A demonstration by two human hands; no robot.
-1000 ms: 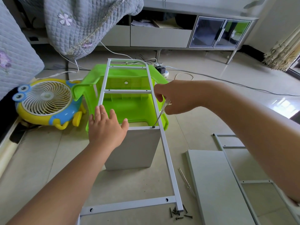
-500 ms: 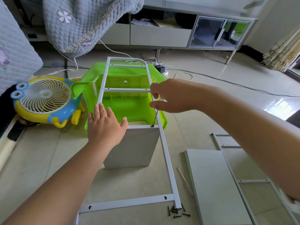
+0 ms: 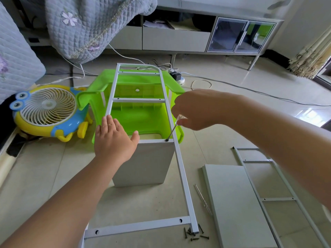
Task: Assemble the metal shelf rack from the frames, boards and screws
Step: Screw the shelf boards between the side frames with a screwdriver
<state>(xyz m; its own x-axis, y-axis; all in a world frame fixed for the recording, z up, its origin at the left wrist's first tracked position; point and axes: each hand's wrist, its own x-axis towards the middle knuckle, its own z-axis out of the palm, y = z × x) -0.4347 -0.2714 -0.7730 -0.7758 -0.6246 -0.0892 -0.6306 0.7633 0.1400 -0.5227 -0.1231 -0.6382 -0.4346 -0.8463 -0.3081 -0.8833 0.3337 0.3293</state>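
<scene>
My left hand (image 3: 114, 140) flat on frame (image 3: 180, 169), steadying board (image 3: 148, 161) standing beneath. Right hand (image 3: 195, 110) grips screwdriver (image 3: 172, 131), tip in screw at crossbar's right end. Stool (image 3: 136, 120) props frame's far end. Spare screws (image 3: 194, 234), board, second frame lie right, clear of work.

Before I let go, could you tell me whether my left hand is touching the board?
Touching. The head view shows the left hand lying flat over the upright board's top edge, no gap visible.
</scene>
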